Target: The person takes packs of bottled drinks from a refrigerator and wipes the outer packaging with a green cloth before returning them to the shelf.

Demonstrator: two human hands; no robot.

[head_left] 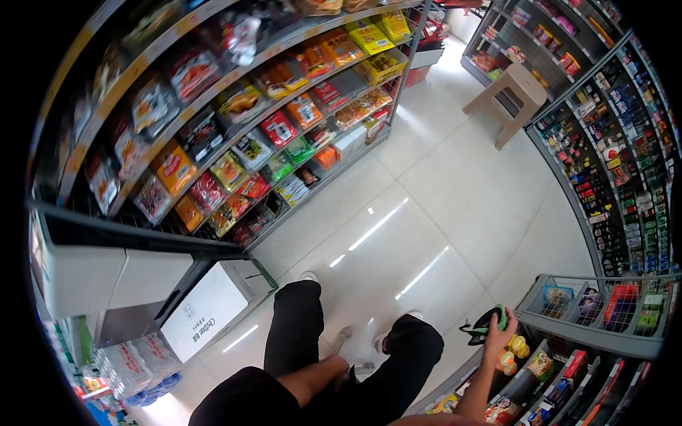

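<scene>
On the right, my right hand [500, 333] is raised with its fingers closed around a green-and-black looped object [486, 326]; I cannot tell what it is exactly. A thin dark piece sticks out from its left side. Between my thighs, my left hand [337, 367] hangs low with its fingers partly hidden. Whether it grips anything cannot be made out. Just beyond it, light grey legs [343, 336], seemingly of a seat, show above the floor. My knees, in black trousers [294, 319], are bent and apart, with pale shoes on the tiles.
Shelves of packaged snacks [277, 128] line the left. A beige plastic stool [509, 98] stands far right, beside shelves of small goods [613, 160]. A white carton [205, 309] and wrapped bottle packs [133, 367] are at left. A wire-fronted rack [591, 330] stands near my right hand.
</scene>
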